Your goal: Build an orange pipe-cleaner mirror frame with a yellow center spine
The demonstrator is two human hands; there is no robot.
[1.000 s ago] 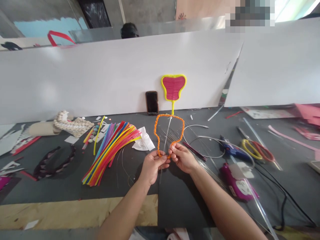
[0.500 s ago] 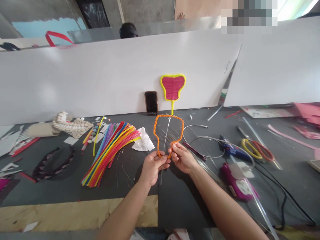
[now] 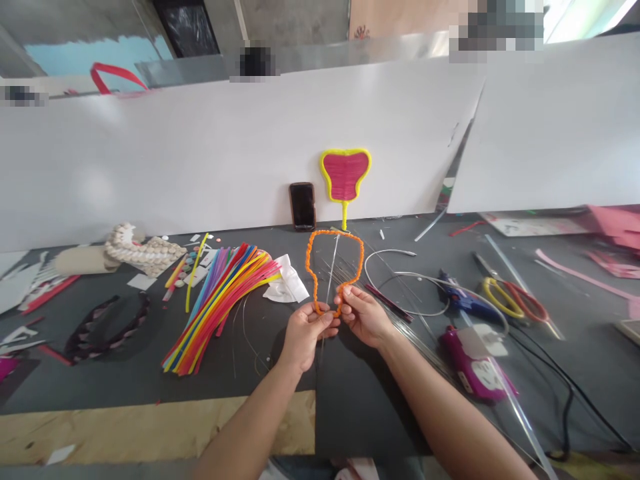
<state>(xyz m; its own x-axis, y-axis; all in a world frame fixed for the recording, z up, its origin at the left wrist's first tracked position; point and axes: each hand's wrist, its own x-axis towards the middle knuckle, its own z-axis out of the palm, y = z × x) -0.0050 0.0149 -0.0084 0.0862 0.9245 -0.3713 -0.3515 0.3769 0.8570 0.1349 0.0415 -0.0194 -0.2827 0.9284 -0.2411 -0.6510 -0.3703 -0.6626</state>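
An orange fuzzy pipe-cleaner frame [image 3: 362, 253], bent into a fan-like outline, stands up between my hands above the table. My left hand [image 3: 309, 333] pinches its lower left end, and my right hand [image 3: 364, 313] pinches the lower right curve. A thin pale wire [image 3: 332, 267] shows through the middle of the outline. Just beyond it, a finished-looking fan shape [image 3: 346, 175] with a yellow fuzzy border and magenta filling leans on the white board. Beside that fan a phone [image 3: 303, 207] rests upright.
Left lies a bundle of coloured pipe cleaners [image 3: 220, 300] by a crumpled white paper [image 3: 287, 281] and a braided headband [image 3: 107, 327]. Right are loose wires [image 3: 400, 320], a blue glue gun [image 3: 463, 293], scissors [image 3: 515, 297] and a magenta power strip [image 3: 475, 373]. A white board [image 3: 200, 153] closes off the back.
The orange frame has shifted very slightly left, its right side most of all. Both hands keep their pinch in nearly the same place.
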